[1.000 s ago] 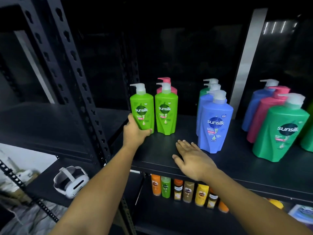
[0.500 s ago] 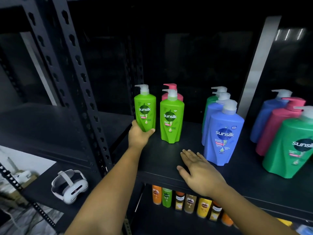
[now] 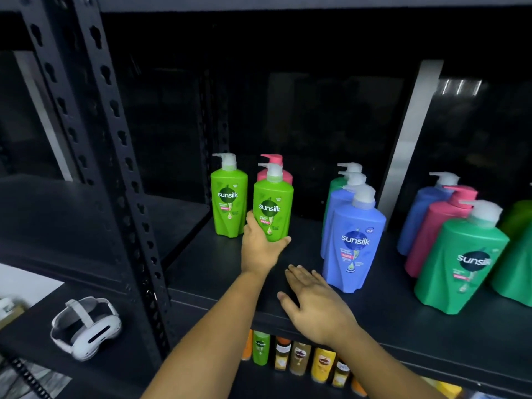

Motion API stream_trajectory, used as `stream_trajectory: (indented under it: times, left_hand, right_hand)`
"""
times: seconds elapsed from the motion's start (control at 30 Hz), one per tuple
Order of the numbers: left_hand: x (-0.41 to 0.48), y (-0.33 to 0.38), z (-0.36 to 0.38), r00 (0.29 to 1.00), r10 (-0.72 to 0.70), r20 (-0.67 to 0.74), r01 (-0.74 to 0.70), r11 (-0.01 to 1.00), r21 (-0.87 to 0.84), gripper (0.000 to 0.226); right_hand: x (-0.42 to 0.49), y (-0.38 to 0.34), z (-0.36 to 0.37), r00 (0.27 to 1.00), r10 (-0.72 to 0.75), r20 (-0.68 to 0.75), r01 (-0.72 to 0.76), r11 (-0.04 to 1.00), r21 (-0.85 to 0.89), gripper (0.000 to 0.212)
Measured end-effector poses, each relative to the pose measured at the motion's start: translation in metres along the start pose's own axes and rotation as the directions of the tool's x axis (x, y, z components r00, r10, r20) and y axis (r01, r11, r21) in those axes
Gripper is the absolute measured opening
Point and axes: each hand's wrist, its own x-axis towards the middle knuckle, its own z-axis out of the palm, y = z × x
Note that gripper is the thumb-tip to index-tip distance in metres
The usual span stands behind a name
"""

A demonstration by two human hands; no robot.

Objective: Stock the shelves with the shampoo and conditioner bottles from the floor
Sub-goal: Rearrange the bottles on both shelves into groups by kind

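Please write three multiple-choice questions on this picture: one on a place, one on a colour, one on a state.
1. What stands directly behind the light green bottle that the left hand grips?
A) a blue bottle
B) a pink bottle
C) an orange bottle

2. What colour is the headset at the lower left?
A) black
B) red
C) white

3. How is the right hand?
A) flat on the shelf, fingers straight
B) gripping a blue bottle
C) pinching a pump

Answers:
1 B: its pink pump shows above the green one.
2 C: its shell is white.
3 A: the palm lies on the bare board.
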Motion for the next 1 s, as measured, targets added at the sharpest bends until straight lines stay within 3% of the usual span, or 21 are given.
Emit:
stream_trajectory:
  times: [0.13, 0.33, 0.67, 0.87, 1.0]
  left_hand:
    - [-0.001, -0.003, -0.006, 0.999, 0.03, 0.027, -0.031, 0.999, 0.036, 0.099]
    - [-0.014, -0.017, -0.045, 0.996, 0.043, 0.079, -0.051, 0.994, 0.096, 0.104]
    - [-0.018, -0.034, -0.124, 0.995, -0.095, 0.031, 0.087, 0.977, 0.197, 0.088]
    - [-0.037, -0.038, -0.13, 0.984, -0.172, 0.042, 0.137, 0.889, 0.438, 0.087]
    - [-0.072, -0.031, -0.113, 0.992, -0.123, 0.027, 0.089, 0.834, 0.544, 0.064]
  right_hand:
    - [0.001, 0.002, -0.002, 1.0, 0.005, 0.007, -0.005, 1.0, 0.013, 0.07]
    - [0.001, 0.005, -0.002, 1.0, 0.004, 0.01, -0.004, 1.0, 0.014, 0.07]
    - [-0.001, 0.004, 0.001, 1.0, -0.003, -0.008, 0.003, 1.0, 0.01, 0.069]
    - [-0.001, 0.004, 0.001, 1.0, -0.001, -0.022, 0.001, 1.0, 0.017, 0.069]
    - [-0.001, 0.004, 0.003, 0.999, 0.003, -0.052, -0.002, 1.0, 0.02, 0.068]
